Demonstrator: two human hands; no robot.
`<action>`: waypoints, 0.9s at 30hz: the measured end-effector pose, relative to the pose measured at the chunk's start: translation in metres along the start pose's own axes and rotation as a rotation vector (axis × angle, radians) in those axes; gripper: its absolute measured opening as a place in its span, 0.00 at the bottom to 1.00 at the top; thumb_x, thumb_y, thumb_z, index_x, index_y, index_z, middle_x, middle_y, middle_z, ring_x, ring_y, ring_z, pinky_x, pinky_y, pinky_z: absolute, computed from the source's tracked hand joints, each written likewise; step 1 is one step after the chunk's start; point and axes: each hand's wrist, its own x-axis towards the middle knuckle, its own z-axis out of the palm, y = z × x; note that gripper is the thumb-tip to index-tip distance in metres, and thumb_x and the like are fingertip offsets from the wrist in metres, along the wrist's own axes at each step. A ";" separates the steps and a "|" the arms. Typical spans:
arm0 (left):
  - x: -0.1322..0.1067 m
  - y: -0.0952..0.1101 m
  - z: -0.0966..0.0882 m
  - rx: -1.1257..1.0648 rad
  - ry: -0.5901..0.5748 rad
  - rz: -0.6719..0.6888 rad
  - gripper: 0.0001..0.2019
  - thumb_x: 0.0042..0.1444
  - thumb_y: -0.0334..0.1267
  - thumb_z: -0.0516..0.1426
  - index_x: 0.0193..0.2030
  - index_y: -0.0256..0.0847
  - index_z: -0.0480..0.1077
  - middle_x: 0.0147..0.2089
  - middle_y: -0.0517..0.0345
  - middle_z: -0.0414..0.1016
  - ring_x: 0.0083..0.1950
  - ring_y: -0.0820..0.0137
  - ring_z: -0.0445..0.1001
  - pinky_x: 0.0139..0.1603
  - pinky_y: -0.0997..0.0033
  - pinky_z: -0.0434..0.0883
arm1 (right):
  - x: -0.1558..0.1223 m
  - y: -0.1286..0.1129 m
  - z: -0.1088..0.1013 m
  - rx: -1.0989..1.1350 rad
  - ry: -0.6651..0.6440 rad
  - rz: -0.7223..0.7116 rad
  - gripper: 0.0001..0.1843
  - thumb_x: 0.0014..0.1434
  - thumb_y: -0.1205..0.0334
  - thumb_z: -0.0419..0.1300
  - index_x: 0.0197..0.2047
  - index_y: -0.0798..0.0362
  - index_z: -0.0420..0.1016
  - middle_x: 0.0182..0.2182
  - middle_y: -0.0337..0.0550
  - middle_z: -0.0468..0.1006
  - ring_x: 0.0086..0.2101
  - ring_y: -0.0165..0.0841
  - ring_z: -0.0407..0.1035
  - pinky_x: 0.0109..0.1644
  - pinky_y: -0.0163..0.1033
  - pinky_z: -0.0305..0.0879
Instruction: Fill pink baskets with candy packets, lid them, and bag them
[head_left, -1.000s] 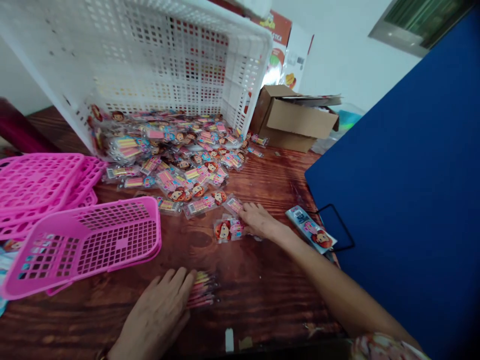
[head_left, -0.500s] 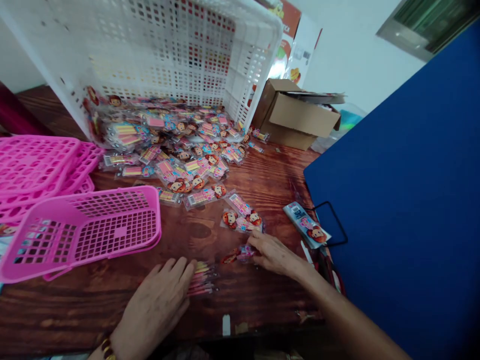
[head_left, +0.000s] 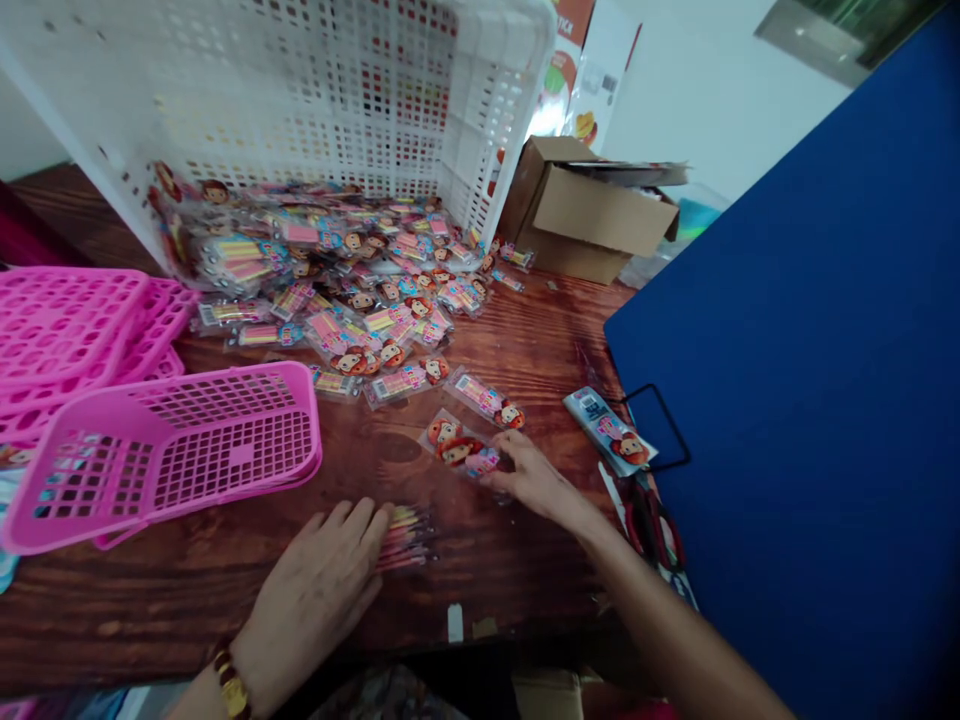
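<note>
My left hand [head_left: 322, 565] lies on the wooden table, its closed fingers around a small stack of clear packets [head_left: 407, 540] whose yellow and pink edges face right. My right hand [head_left: 536, 482] pinches the end of a flat clear packet [head_left: 478, 460] with a red-haired cartoon head and pink print. Its far end meets another packet with a similar head [head_left: 444, 430]. Just beyond these is a loose packet of pink and yellow sticks [head_left: 484, 397]. Farther back, many such packets [head_left: 360, 335] spill from a white crate [head_left: 502, 90] lying on its side.
At the left stand a pink basket [head_left: 311, 400] and pink perforated panels [head_left: 71, 320]. An open cardboard box [head_left: 600, 215] sits at the back. To the right are a stack of printed cards [head_left: 611, 430], red-handled scissors [head_left: 652, 525] and a blue panel [head_left: 787, 350].
My right hand has moved slightly away from me, carrying a packet toward the others in front of it. My left hand stays on the stack. The view has shifted slightly.
</note>
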 end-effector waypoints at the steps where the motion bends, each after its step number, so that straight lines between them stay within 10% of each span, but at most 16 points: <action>1: 0.000 0.000 0.001 0.000 -0.001 -0.002 0.24 0.59 0.32 0.52 0.63 0.39 0.64 0.59 0.45 0.71 0.58 0.53 0.70 0.57 0.50 0.69 | 0.007 -0.001 0.000 -0.048 0.022 0.062 0.14 0.56 0.57 0.65 0.44 0.54 0.72 0.51 0.50 0.71 0.52 0.42 0.66 0.54 0.44 0.62; 5: 0.000 0.000 0.005 -0.006 0.014 0.000 0.24 0.59 0.31 0.51 0.63 0.38 0.64 0.59 0.45 0.71 0.58 0.53 0.70 0.58 0.48 0.69 | 0.021 -0.010 0.006 -0.224 0.025 0.257 0.30 0.53 0.56 0.68 0.56 0.55 0.65 0.56 0.57 0.68 0.56 0.49 0.62 0.58 0.55 0.55; 10: 0.000 0.000 0.004 -0.022 0.013 -0.010 0.25 0.58 0.30 0.52 0.63 0.39 0.64 0.60 0.45 0.71 0.59 0.53 0.69 0.59 0.48 0.69 | 0.020 -0.010 0.009 -0.190 -0.091 0.169 0.18 0.52 0.56 0.67 0.43 0.55 0.70 0.46 0.52 0.76 0.48 0.45 0.69 0.52 0.48 0.60; 18: -0.001 0.001 0.005 -0.043 0.002 -0.036 0.26 0.57 0.29 0.52 0.64 0.41 0.63 0.61 0.48 0.70 0.61 0.54 0.67 0.61 0.48 0.67 | 0.063 0.038 -0.048 0.254 0.173 0.180 0.20 0.47 0.58 0.66 0.43 0.55 0.72 0.35 0.40 0.76 0.34 0.34 0.68 0.36 0.34 0.62; 27: 0.002 0.002 -0.004 -0.085 -0.055 -0.036 0.26 0.58 0.31 0.52 0.64 0.41 0.62 0.59 0.48 0.70 0.58 0.55 0.68 0.59 0.49 0.67 | 0.006 -0.005 -0.020 0.360 -0.303 -0.048 0.18 0.49 0.60 0.64 0.44 0.55 0.73 0.31 0.36 0.76 0.29 0.29 0.65 0.31 0.31 0.59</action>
